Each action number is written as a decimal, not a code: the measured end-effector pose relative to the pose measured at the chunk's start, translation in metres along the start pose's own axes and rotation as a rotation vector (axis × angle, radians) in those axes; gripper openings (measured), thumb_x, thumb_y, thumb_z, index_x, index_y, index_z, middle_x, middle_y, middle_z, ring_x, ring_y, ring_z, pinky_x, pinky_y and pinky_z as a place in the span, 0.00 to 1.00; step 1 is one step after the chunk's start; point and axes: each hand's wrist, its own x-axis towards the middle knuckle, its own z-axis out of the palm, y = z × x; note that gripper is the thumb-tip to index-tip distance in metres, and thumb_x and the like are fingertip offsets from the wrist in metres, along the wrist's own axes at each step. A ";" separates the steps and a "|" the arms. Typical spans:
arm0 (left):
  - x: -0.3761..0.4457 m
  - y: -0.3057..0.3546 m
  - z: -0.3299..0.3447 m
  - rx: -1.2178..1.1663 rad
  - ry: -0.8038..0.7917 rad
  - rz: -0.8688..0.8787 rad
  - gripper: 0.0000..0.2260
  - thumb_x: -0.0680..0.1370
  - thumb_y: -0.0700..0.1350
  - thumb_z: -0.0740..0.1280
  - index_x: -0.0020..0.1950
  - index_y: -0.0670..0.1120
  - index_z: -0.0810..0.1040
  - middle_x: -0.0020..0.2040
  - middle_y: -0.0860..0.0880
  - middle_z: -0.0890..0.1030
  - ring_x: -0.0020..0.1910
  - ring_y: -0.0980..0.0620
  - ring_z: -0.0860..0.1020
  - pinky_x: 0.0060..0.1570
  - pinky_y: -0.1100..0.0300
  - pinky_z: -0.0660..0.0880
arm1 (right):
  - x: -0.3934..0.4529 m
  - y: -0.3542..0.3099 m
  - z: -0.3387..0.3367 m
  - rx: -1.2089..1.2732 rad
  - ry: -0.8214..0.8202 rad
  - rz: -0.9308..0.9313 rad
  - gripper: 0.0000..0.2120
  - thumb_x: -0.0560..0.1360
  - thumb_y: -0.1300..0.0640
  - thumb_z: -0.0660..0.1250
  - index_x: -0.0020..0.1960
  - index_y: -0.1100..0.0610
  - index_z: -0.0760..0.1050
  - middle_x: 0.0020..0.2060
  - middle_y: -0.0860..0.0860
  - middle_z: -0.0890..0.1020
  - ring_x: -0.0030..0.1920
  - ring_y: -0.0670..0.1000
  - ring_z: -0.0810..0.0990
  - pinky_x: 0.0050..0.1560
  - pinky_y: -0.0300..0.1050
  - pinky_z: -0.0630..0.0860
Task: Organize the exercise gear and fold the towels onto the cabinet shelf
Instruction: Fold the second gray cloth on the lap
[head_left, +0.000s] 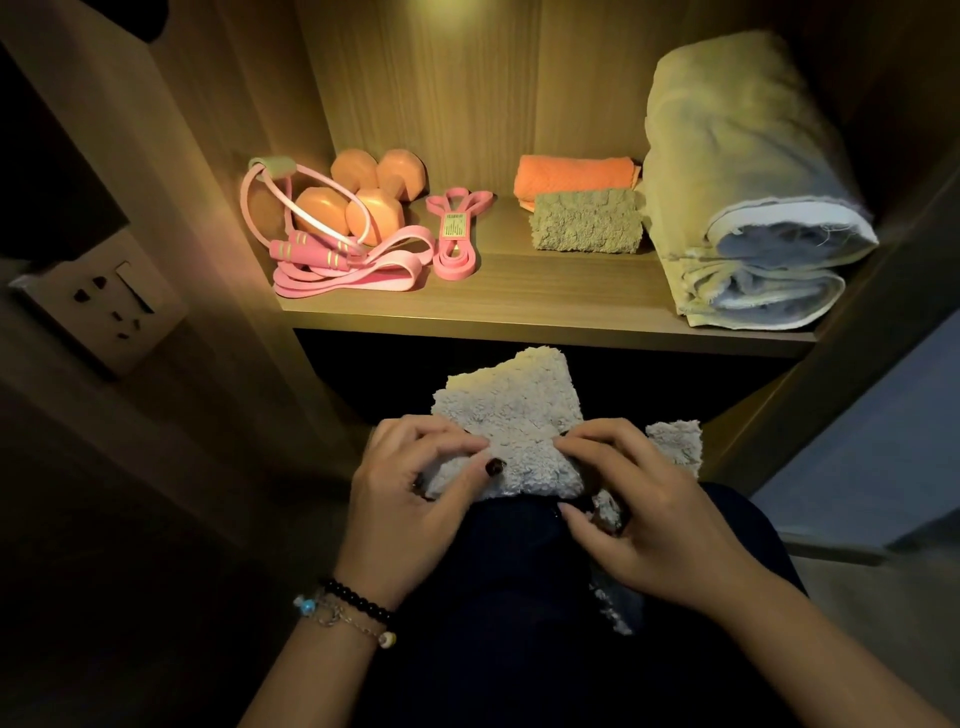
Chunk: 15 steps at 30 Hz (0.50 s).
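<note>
Fingers of left hand (410, 499) and right hand (644, 509) pinch the grey towel (514, 415), whose lower part lies hidden beneath both hands on the dark lap (498, 571).

Label text on small pink band (453, 228) too small to read. Rear dumbbells (379, 174) partly hidden behind front pair. Grey towel (511, 415) lower part hidden under both hands. Forearms cut off at btm edge.
</note>
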 end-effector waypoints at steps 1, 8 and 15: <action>-0.001 -0.002 -0.002 0.004 -0.057 0.016 0.12 0.72 0.55 0.70 0.53 0.54 0.82 0.50 0.57 0.79 0.55 0.56 0.75 0.56 0.67 0.69 | 0.001 0.001 0.001 0.001 -0.009 0.015 0.21 0.75 0.49 0.65 0.67 0.53 0.71 0.61 0.46 0.72 0.46 0.49 0.80 0.36 0.47 0.79; -0.004 -0.004 -0.007 -0.081 -0.070 -0.074 0.12 0.72 0.56 0.68 0.55 0.58 0.78 0.52 0.61 0.79 0.56 0.57 0.77 0.54 0.63 0.74 | 0.010 0.003 -0.001 0.184 -0.071 0.117 0.17 0.78 0.48 0.58 0.66 0.46 0.69 0.59 0.40 0.71 0.53 0.45 0.77 0.50 0.46 0.76; 0.000 0.009 0.000 -0.287 0.094 -0.325 0.12 0.72 0.56 0.73 0.46 0.49 0.78 0.41 0.55 0.81 0.40 0.60 0.78 0.38 0.69 0.73 | 0.013 -0.004 -0.007 0.517 -0.066 0.296 0.18 0.76 0.39 0.56 0.60 0.44 0.73 0.51 0.41 0.79 0.52 0.44 0.79 0.49 0.42 0.75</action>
